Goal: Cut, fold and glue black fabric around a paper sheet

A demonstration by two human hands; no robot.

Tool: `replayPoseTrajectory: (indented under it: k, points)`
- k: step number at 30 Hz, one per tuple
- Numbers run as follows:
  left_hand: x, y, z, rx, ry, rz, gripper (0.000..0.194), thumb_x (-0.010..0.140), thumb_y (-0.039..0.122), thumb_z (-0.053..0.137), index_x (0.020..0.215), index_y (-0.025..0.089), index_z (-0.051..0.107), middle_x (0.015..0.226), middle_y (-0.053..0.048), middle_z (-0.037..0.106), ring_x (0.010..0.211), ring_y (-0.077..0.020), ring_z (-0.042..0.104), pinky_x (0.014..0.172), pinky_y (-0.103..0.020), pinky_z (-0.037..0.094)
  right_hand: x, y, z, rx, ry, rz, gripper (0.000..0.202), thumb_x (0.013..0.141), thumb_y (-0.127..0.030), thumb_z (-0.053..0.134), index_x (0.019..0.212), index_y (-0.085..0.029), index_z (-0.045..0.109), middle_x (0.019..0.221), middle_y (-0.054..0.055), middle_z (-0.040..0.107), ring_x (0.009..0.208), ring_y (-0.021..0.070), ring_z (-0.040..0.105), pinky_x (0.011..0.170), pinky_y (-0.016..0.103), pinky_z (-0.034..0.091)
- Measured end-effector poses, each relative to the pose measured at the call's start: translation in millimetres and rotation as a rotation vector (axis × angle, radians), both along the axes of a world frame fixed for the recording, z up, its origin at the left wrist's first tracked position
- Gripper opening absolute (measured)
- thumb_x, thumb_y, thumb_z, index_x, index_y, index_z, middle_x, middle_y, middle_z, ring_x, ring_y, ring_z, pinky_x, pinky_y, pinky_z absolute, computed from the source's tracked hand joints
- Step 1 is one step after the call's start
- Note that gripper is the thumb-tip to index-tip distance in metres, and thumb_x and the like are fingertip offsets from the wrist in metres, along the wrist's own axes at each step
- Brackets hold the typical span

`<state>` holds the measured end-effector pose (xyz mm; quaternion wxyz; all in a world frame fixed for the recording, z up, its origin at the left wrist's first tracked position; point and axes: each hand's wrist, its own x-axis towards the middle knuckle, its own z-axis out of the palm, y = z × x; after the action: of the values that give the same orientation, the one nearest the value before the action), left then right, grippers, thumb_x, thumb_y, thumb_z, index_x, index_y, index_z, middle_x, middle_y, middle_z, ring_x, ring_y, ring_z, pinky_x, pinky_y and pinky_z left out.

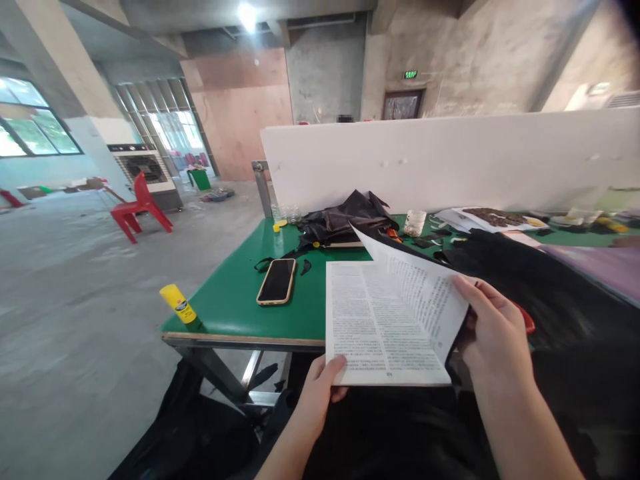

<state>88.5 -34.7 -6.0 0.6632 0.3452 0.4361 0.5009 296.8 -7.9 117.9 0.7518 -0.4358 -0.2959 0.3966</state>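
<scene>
An open book (373,320) with printed text in two columns extends over the near edge of the green table (230,293). My left hand (323,383) grips its lower left corner, thumb on top of the page and fingers underneath. On the other side my right hand (493,320) pinches the lifted right-hand pages, which stand tilted up from the flat page. Fingers of the right hand are partly hidden behind the pages. A phone (277,281) in a light-coloured case lies left of the book, its screen dark.
A yellow glue stick (179,304) stands at the table's left corner. Behind the book lie crumpled black material (345,217) and a clear cup (415,223). Black fabric (535,287) covers the right side. A white partition (450,160) borders the back; a red chair (141,210) stands on the floor.
</scene>
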Motion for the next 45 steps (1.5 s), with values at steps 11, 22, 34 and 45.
replayPoseTrajectory:
  k: [11, 22, 34, 45]
  points:
    - [-29.6, -3.5, 5.4, 0.061, 0.114, 0.126, 0.034, 0.070, 0.044, 0.064, 0.063, 0.011, 0.058, 0.045, 0.004, 0.040, 0.039, -0.0032, 0.029, 0.040, -0.018, 0.017, 13.0, 3.3, -10.2, -0.025, 0.126, -0.059, 0.030, 0.060, -0.035, 0.075, 0.075, -0.018, 0.055, 0.050, -0.010, 0.044, 0.034, 0.0021, 0.033, 0.032, 0.015, 0.031]
    - [-77.2, -2.4, 19.8, 0.052, 0.187, 0.267, 0.035, 0.064, 0.041, 0.067, 0.051, 0.011, 0.054, 0.038, 0.005, 0.035, 0.037, -0.0034, 0.027, 0.039, -0.019, 0.018, 14.7, 6.6, -24.3, 0.020, 0.186, -0.051, 0.029, 0.061, -0.032, 0.075, 0.069, -0.017, 0.051, 0.051, -0.010, 0.029, 0.039, 0.0009, 0.024, 0.033, 0.013, 0.019]
    - [-88.1, -5.4, 13.1, -0.024, 0.154, 0.262, 0.031, 0.061, 0.042, 0.069, 0.054, 0.013, 0.059, 0.034, 0.006, 0.033, 0.035, -0.0052, 0.025, 0.039, -0.020, 0.020, 20.0, -0.1, -37.3, 0.003, 0.283, -0.102, 0.029, 0.061, -0.027, 0.076, 0.070, -0.017, 0.051, 0.050, -0.011, 0.033, 0.037, 0.0008, 0.026, 0.032, 0.014, 0.020]
    - [-99.3, -6.1, 8.1, -0.037, 0.149, 0.246, 0.032, 0.061, 0.042, 0.068, 0.058, 0.011, 0.062, 0.036, 0.004, 0.037, 0.036, -0.0048, 0.023, 0.039, -0.020, 0.017, 25.9, -22.7, -72.6, -0.106, 0.239, -0.164, 0.027, 0.063, -0.030, 0.074, 0.072, -0.019, 0.051, 0.050, -0.011, 0.033, 0.036, 0.0022, 0.028, 0.035, 0.017, 0.029]
